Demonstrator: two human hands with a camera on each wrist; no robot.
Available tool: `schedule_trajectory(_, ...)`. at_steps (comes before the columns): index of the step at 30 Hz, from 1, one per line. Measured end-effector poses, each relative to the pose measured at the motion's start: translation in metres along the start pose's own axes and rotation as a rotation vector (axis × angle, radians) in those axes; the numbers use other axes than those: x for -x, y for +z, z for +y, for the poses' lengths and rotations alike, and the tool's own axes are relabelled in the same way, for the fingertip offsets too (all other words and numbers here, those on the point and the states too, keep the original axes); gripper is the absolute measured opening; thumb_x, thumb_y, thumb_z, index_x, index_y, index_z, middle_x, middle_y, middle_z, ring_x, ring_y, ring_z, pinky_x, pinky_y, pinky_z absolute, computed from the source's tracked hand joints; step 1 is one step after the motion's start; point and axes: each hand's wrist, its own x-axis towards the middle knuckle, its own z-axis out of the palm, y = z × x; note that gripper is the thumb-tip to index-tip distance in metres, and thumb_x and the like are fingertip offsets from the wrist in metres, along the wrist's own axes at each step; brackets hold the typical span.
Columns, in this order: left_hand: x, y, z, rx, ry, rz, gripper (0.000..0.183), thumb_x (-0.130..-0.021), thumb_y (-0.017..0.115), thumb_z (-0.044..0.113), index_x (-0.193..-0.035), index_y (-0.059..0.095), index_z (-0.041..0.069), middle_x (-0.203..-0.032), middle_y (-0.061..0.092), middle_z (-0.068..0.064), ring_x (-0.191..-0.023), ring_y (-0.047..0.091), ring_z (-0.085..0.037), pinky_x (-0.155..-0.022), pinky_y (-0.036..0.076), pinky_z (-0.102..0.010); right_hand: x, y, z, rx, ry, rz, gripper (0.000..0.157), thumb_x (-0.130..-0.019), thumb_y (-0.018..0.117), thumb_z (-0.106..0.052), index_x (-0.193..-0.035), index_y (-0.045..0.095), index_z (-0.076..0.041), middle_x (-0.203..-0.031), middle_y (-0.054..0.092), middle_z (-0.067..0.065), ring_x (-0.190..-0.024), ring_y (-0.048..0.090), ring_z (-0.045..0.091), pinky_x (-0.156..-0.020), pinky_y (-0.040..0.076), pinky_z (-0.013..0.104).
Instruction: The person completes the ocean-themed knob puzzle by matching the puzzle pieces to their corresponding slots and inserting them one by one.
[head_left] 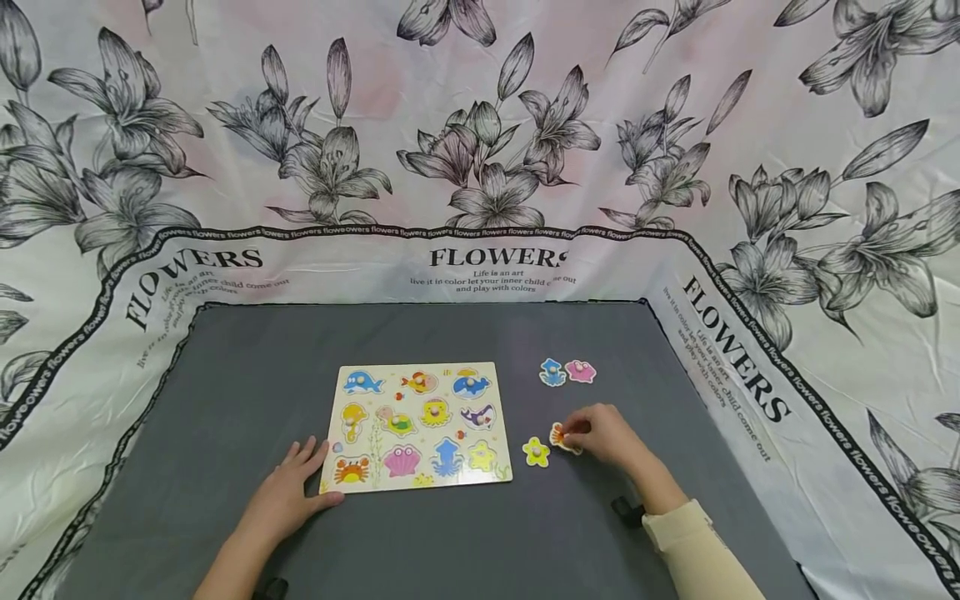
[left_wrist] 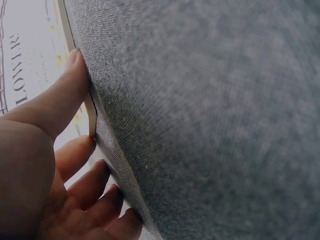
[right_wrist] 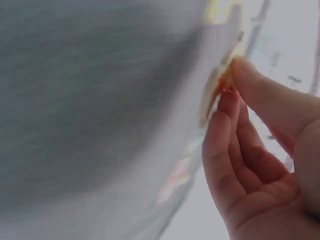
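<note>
At the lower left corner of a wooden puzzle board (head_left: 417, 427) with sea animals, my left hand (head_left: 283, 493) is spread. Its thumb (left_wrist: 75, 75) rests along the near edge and the other fingers lie by the left side. My right hand (head_left: 606, 433), right of the board, pinches an orange crab puzzle piece (head_left: 557, 437) between thumb and fingertips. In the right wrist view that crab piece (right_wrist: 216, 92) is tilted on edge and partly covered by the fingers. Just left of it lies a yellow starfish piece (head_left: 536, 452).
Farther back on the grey cloth (head_left: 420, 542) lie a blue squid piece (head_left: 552, 372) and a pink shell piece (head_left: 581, 372), side by side. A white flower-printed cloth (head_left: 345, 267) rises behind the table and along its sides.
</note>
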Motion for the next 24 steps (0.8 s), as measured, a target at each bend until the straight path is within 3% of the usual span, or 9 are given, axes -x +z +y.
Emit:
schedule_trajectory(4,-0.001,-0.002,-0.002,-0.006,-0.011,0.003,0.104,-0.078,0.078,0.059,-0.156,0.035,0.005,-0.161,0.028,-0.027,-0.15,0.019,-0.051,-0.11,0.028,-0.074,-0.02,0.004,-0.041,-0.045,-0.079,0.034,0.004,-0.085,0.081,-0.011,-0.089,0.08,-0.01,-0.08,0.074,-0.002,-0.065,0.061,0.005,-0.058,0.052,0.023)
schedule_trajectory(8,-0.003,-0.003,-0.002,-0.013,-0.02,0.003,0.104,-0.078,0.078,0.059,-0.156,0.036,0.006,-0.161,0.028,-0.026,-0.15,0.019,-0.05,-0.11,0.028,-0.074,-0.043,0.026,-0.092,-0.057,-0.216,0.0,0.006,-0.086,0.082,-0.014,-0.091,0.082,-0.011,-0.084,0.076,-0.003,-0.067,0.061,0.002,-0.06,0.053,0.02)
schedule_trajectory(13,-0.005,0.0,0.002,0.009,0.011,0.023,0.102,-0.077,0.079,0.059,-0.155,0.039,0.006,-0.161,0.03,-0.025,-0.15,0.021,-0.049,-0.109,0.029,-0.073,-0.063,0.076,-0.152,-0.02,-0.358,-0.071,0.008,-0.088,0.081,-0.018,-0.094,0.083,-0.014,-0.089,0.077,-0.005,-0.071,0.06,-0.001,-0.063,0.05,0.016)
schedule_trajectory(17,-0.002,0.004,0.001,0.012,0.008,0.015,0.101,-0.077,0.079,0.058,-0.155,0.04,0.007,-0.161,0.031,-0.025,-0.149,0.022,-0.05,-0.109,0.031,-0.072,-0.072,0.121,-0.193,0.032,-0.381,-0.173,0.01,-0.091,0.078,-0.021,-0.098,0.083,-0.015,-0.091,0.077,-0.008,-0.072,0.06,-0.006,-0.063,0.048,0.011)
schedule_trajectory(24,0.0,0.002,-0.002,0.012,0.03,0.052,0.098,-0.078,0.08,0.055,-0.154,0.042,0.006,-0.159,0.033,-0.026,-0.148,0.024,-0.051,-0.107,0.033,-0.073,-0.09,0.171,-0.233,0.179,-0.453,-0.253,0.012,-0.092,0.077,-0.021,-0.102,0.082,-0.017,-0.094,0.077,-0.01,-0.075,0.059,-0.007,-0.068,0.047,0.008)
